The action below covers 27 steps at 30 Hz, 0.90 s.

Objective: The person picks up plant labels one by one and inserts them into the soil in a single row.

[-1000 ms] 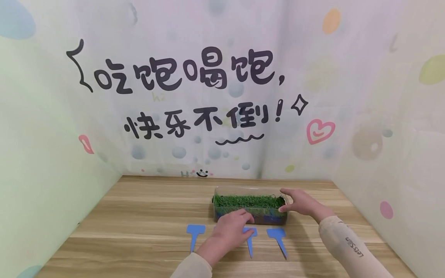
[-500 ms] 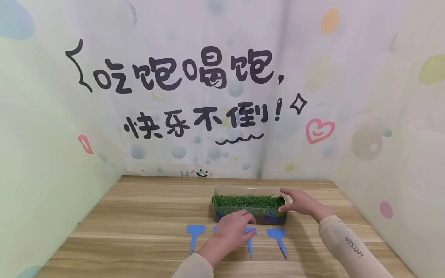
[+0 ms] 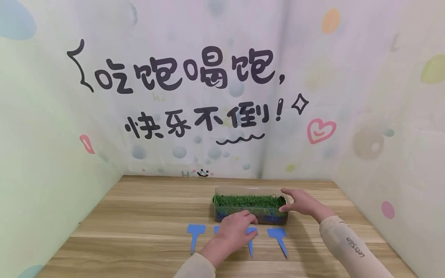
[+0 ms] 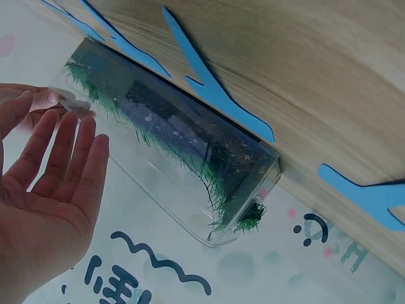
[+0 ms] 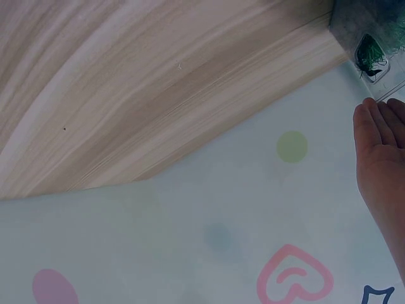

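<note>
A long clear plastic box (image 3: 251, 221) holding a strip of green grass (image 3: 248, 200) over dark material sits on the wooden table. Its right end lies between the thumb and fingers of my right hand (image 3: 304, 202), which holds it there. In the right wrist view, those fingertips meet the rim. My left hand (image 3: 236, 229) hovers at the near side of the box with relaxed, slightly bent fingers and nothing in its grasp. Blue T-shaped plant labels lie in a row in front: a left one (image 3: 196, 229), a right one (image 3: 277, 233), and others partly covered by my left hand.
The wooden tabletop (image 3: 139, 216) runs up to a printed backdrop (image 3: 208, 154) with black lettering. Pale fabric walls flank it on the left and the right (image 3: 386, 185).
My left hand has shifted very slightly to the right. The right hand, the box and the labels hold their places.
</note>
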Each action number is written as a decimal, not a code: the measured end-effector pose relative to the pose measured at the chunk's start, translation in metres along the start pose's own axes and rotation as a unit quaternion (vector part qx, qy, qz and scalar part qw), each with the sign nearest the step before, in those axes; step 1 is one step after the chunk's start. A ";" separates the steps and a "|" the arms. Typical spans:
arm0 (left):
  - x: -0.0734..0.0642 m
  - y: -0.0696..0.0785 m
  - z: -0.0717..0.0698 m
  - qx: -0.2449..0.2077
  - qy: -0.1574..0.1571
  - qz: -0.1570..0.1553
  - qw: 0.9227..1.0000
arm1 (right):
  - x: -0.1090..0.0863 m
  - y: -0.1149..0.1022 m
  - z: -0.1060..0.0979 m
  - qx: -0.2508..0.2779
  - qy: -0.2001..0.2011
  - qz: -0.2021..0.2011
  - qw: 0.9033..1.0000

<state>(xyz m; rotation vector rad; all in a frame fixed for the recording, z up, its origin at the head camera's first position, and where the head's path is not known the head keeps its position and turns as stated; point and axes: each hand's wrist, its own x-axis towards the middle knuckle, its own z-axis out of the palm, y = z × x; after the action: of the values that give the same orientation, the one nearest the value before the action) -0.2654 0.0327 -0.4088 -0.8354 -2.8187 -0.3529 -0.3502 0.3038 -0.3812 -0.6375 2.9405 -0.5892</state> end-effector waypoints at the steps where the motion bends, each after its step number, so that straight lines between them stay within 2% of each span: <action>1: 0.000 0.000 0.000 0.001 -0.001 -0.001 1.000 | 0.000 0.000 0.000 0.000 0.000 0.002 1.000; 10: 0.000 0.002 0.002 0.001 -0.002 -0.008 1.000 | 0.001 0.001 0.000 0.009 -0.001 0.006 1.000; 27: 0.007 0.010 0.005 0.010 -0.008 -0.001 1.000 | 0.001 0.002 0.002 0.011 0.007 0.004 1.000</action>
<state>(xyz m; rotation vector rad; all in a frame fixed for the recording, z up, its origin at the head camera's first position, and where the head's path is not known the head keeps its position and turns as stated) -0.2663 0.0455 -0.4102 -0.8357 -2.8325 -0.3180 -0.3515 0.3043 -0.3832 -0.6219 2.9431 -0.6281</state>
